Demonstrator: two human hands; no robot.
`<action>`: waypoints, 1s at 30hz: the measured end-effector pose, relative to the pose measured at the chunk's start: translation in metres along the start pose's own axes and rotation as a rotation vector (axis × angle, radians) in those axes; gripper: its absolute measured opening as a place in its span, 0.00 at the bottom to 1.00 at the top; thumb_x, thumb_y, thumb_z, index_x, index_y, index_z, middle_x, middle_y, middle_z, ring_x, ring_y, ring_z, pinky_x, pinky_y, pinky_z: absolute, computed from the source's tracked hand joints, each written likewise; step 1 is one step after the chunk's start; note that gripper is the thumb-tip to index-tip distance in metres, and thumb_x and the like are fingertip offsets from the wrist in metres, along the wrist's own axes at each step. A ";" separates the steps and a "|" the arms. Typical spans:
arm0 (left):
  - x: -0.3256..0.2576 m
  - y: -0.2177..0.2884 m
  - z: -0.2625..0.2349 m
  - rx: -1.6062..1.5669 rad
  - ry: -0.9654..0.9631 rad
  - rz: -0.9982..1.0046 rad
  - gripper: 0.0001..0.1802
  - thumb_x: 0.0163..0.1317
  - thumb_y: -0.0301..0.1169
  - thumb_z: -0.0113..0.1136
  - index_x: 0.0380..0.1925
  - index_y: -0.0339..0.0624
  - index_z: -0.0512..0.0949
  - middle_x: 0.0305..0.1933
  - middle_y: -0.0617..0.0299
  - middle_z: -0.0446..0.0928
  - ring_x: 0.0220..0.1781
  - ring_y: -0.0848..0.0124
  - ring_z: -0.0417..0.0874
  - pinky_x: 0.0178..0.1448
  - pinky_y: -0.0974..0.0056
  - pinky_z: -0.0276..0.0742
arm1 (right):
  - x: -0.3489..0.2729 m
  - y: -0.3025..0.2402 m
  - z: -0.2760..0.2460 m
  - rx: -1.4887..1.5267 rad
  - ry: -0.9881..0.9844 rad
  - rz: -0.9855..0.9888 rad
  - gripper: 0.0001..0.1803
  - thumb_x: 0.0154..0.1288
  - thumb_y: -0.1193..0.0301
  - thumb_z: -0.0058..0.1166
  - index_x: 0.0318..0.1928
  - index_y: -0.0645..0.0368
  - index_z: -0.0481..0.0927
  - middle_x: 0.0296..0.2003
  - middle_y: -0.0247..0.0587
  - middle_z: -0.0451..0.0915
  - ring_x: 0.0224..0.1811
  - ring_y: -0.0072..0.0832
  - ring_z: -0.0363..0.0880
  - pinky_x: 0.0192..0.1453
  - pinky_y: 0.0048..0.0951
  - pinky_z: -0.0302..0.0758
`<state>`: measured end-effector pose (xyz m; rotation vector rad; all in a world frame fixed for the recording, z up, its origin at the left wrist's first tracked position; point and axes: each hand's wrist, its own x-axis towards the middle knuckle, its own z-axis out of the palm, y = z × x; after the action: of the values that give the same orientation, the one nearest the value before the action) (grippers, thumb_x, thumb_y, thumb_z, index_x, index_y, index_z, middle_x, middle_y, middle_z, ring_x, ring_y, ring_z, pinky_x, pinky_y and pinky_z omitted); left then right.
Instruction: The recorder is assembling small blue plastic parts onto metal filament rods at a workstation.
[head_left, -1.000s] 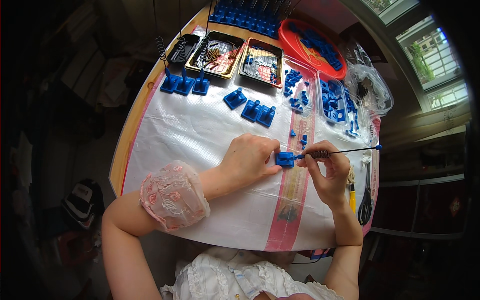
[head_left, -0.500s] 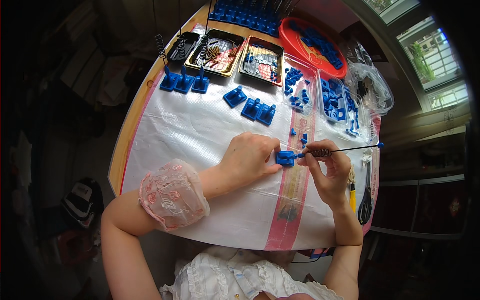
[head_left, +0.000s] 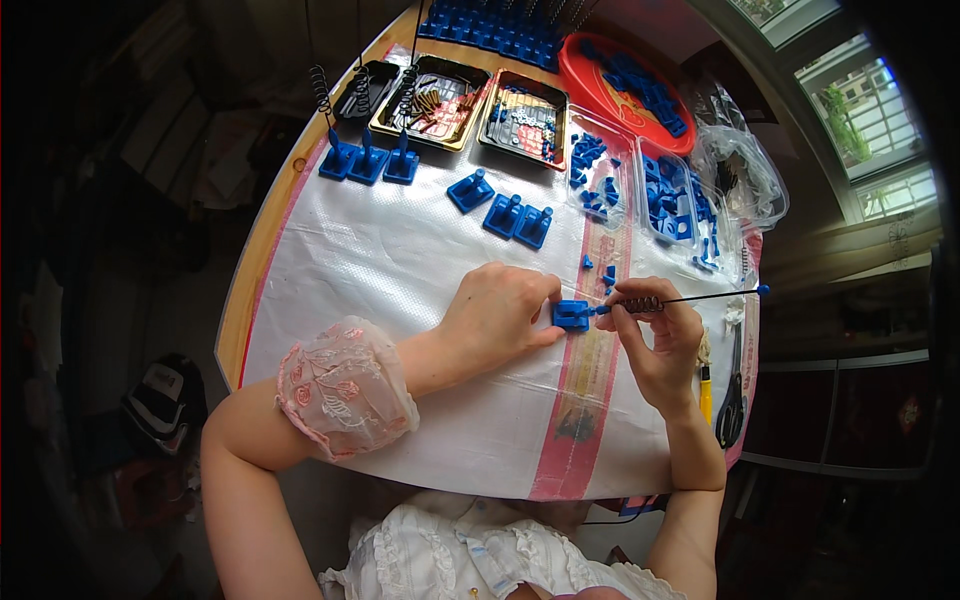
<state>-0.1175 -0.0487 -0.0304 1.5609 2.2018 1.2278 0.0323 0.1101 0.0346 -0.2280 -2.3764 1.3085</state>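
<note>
My left hand (head_left: 500, 315) rests on the white woven sheet (head_left: 400, 270) and grips a small blue plastic base (head_left: 572, 315) at its right edge. My right hand (head_left: 655, 335) pinches a thin black rod (head_left: 700, 297) that lies sideways, with a metal spring (head_left: 640, 303) around it and a blue tip at its far right end. The rod's left end meets the blue base.
Three blue bases (head_left: 510, 210) lie further up the sheet, and three more with upright rods and springs (head_left: 365, 160) at the upper left. Trays of springs and parts (head_left: 470, 100), clear boxes of blue pieces (head_left: 675, 195) and a red tray (head_left: 625, 80) line the far edge. Scissors (head_left: 733, 395) lie at right.
Almost nothing differs: both hands stay on the blue base and the rod, with only a slight shift of the fingers.
</note>
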 end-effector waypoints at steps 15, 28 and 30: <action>0.000 -0.001 0.001 -0.010 0.013 0.002 0.13 0.56 0.43 0.77 0.31 0.48 0.85 0.23 0.63 0.81 0.27 0.61 0.84 0.37 0.55 0.77 | 0.000 0.001 -0.001 -0.018 -0.009 0.007 0.13 0.67 0.87 0.59 0.52 0.72 0.80 0.42 0.44 0.84 0.42 0.30 0.91 0.45 0.23 0.85; 0.001 -0.001 0.002 -0.008 0.017 0.012 0.13 0.55 0.42 0.77 0.31 0.48 0.85 0.23 0.63 0.81 0.28 0.62 0.84 0.37 0.55 0.77 | 0.000 0.002 -0.002 0.003 -0.012 0.024 0.12 0.67 0.87 0.59 0.51 0.71 0.80 0.42 0.43 0.84 0.41 0.29 0.91 0.43 0.22 0.83; 0.001 -0.001 0.002 -0.006 0.010 0.005 0.13 0.55 0.42 0.77 0.31 0.48 0.85 0.23 0.63 0.81 0.28 0.61 0.84 0.37 0.55 0.77 | 0.000 0.002 -0.002 0.004 -0.013 0.022 0.12 0.67 0.87 0.59 0.51 0.71 0.80 0.42 0.43 0.84 0.41 0.29 0.91 0.43 0.21 0.83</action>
<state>-0.1176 -0.0474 -0.0322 1.5630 2.1997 1.2446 0.0329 0.1125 0.0337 -0.2462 -2.3880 1.3285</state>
